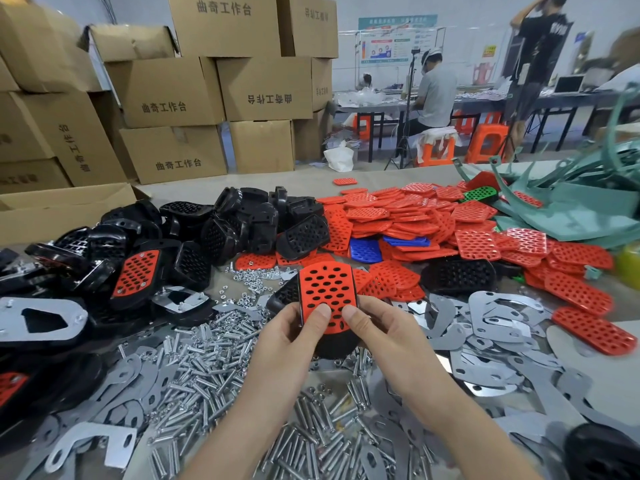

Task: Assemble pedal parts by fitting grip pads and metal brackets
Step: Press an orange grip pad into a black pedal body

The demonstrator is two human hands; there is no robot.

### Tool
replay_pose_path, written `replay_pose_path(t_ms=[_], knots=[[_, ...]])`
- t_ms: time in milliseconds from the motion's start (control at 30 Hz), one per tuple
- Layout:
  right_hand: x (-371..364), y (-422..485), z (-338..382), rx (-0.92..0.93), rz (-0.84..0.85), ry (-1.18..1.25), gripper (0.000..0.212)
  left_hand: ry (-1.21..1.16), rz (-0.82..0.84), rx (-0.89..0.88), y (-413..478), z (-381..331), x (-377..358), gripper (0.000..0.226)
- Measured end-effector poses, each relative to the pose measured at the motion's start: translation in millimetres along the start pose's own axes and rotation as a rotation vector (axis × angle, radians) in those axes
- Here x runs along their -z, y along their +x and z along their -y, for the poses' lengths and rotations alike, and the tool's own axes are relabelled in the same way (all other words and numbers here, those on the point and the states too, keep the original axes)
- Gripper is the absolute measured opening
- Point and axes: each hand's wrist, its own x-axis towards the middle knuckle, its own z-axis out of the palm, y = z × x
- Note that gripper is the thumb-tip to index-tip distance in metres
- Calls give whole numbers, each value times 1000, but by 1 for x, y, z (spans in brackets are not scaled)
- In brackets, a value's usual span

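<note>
Left hand (294,336), right hand (377,332) gripping red grip pad (327,289), black pedal (334,345) mostly hidden

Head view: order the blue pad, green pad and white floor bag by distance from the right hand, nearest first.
1. Blue pad, just beyond the right hand holding the pedal.
2. Green pad, far right of the red pile.
3. White bag, on the floor past the table.
</note>
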Motion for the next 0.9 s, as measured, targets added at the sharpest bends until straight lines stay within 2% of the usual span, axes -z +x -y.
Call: replay_pose_path(t_ms=[67, 333, 567, 900], knots=[[-1, 0, -1, -8, 20, 30, 24, 49, 6, -35, 0, -1, 0, 43], [-1, 0, 1, -61, 8, 78, 29, 68, 54, -58, -6, -4, -3, 38], [-2, -2, 5, -57, 31, 129, 26, 29, 70, -39, -8, -10, -1, 24], [-9, 1, 5, -121, -19, 111, 33, -64, -22, 9, -6, -7, -3, 25]])
